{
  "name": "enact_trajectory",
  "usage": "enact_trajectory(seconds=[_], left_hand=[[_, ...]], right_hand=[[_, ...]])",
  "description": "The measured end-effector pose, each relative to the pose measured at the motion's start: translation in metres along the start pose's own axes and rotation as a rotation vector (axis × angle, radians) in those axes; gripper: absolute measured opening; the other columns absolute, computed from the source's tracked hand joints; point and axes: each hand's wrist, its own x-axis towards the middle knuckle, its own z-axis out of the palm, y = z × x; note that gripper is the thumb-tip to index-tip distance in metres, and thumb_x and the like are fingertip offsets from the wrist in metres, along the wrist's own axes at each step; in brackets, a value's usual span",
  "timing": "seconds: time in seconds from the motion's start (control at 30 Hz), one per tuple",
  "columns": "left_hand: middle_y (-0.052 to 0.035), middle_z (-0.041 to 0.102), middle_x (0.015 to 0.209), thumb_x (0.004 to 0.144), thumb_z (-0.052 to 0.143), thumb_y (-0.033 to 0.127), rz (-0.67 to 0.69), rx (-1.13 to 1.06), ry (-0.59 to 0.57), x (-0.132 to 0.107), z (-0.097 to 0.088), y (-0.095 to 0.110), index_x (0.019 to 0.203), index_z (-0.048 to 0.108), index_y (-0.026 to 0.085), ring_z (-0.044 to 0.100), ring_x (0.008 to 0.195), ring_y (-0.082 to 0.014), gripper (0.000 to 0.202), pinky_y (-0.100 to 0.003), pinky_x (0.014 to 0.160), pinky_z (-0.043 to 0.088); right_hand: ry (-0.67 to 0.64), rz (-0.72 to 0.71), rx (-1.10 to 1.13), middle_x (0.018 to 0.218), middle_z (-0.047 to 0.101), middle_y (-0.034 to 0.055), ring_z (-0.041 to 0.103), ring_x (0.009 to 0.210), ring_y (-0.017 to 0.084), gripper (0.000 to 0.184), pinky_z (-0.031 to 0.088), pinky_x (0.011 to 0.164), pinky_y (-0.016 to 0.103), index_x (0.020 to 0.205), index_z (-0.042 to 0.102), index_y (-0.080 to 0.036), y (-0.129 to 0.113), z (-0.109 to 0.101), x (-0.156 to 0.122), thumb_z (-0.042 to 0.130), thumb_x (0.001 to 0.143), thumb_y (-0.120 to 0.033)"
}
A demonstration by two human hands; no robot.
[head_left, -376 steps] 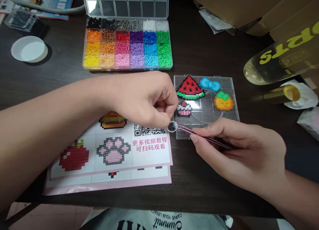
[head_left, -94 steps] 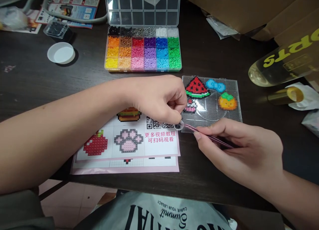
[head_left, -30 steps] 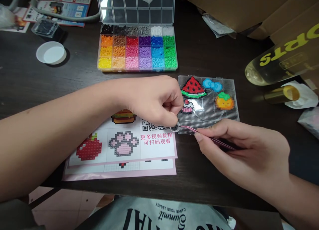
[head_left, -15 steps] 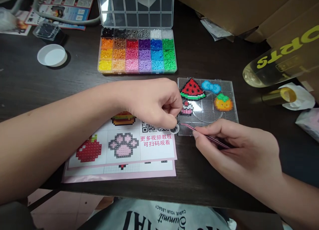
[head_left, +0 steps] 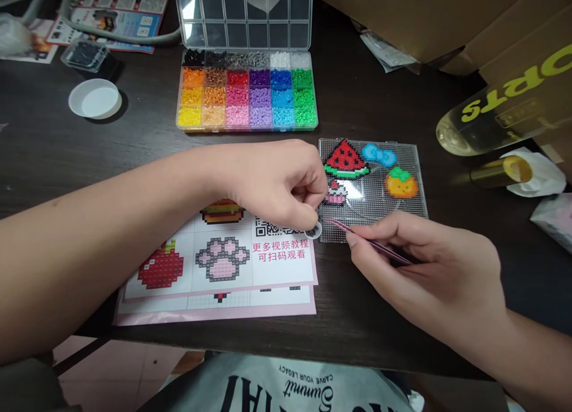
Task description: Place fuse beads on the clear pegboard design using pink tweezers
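Note:
My left hand reaches across the pattern sheets, its fingers curled and pinching a small round white-rimmed dish with dark bits inside, probably beads. In my right hand is a pair of pink metal tweezers, their tips pointing left, just right of the dish. Whether a bead sits between the tips is too small to tell. Behind both hands lies a clear pegboard. On it are a bead watermelon slice, a blue bow, an orange fruit and a partly hidden cupcake.
An open bead box with many coloured compartments stands at the back. Printed pattern sheets lie under my left arm. A white round lid and a small dark-filled tub sit at left, a clear bottle at right.

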Motion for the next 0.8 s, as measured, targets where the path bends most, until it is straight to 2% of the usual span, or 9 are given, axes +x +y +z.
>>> enact_trajectory(seconds=[0.27, 0.4, 0.5, 0.7, 0.8], left_hand=[[0.007, 0.052, 0.053, 0.079, 0.058, 0.004, 0.024, 0.002, 0.01, -0.0004, 0.0016, 0.0004, 0.062, 0.066, 0.013, 0.041, 0.053, -0.004, 0.02, -0.023, 0.05, 0.029], [0.0045, 0.054, 0.053, 0.077, 0.06, 0.006, 0.114, -0.03, 0.015, -0.0002, 0.0021, -0.0042, 0.058, 0.062, 0.015, 0.044, 0.052, -0.0057, 0.021, -0.024, 0.052, 0.032], [0.0029, 0.055, 0.052, 0.075, 0.06, 0.008, 0.113, -0.056, 0.024, 0.0001, 0.003, -0.0066, 0.054, 0.057, 0.018, 0.048, 0.051, -0.0084, 0.023, -0.026, 0.051, 0.035], [0.0021, 0.053, 0.049, 0.075, 0.059, 0.005, 0.075, -0.079, 0.029, 0.0, 0.0045, -0.0034, 0.053, 0.054, 0.02, 0.049, 0.048, -0.0104, 0.027, -0.026, 0.049, 0.035], [0.0024, 0.054, 0.05, 0.075, 0.06, 0.006, 0.081, -0.086, 0.028, 0.0006, 0.0047, -0.0045, 0.055, 0.055, 0.019, 0.05, 0.05, -0.0107, 0.025, -0.026, 0.05, 0.035]], right_hand=[[0.017, 0.0, -0.01, 0.075, 0.082, -0.001, 0.07, 0.051, 0.014, 0.006, 0.047, 0.042, 0.022, 0.083, 0.077, -0.024, 0.0022, -0.0022, -0.0016, 0.075, 0.088, -0.022], [0.022, 0.037, -0.058, 0.071, 0.08, -0.0016, 0.068, 0.046, 0.015, 0.009, 0.048, 0.041, 0.026, 0.085, 0.08, -0.025, 0.0028, -0.005, -0.0031, 0.076, 0.088, -0.032], [0.007, 0.069, -0.068, 0.072, 0.08, -0.0006, 0.072, 0.05, 0.018, 0.015, 0.049, 0.042, 0.029, 0.085, 0.082, -0.026, 0.0028, -0.0056, -0.0025, 0.079, 0.086, -0.04], [0.071, 0.139, -0.08, 0.077, 0.082, -0.0001, 0.075, 0.06, 0.02, 0.014, 0.051, 0.052, 0.033, 0.087, 0.083, -0.028, 0.0027, -0.0062, -0.0075, 0.08, 0.084, -0.042], [0.046, 0.155, -0.06, 0.082, 0.083, 0.0006, 0.076, 0.063, 0.021, 0.016, 0.054, 0.057, 0.035, 0.088, 0.083, -0.028, 0.0014, -0.0069, -0.0093, 0.082, 0.083, -0.043]])
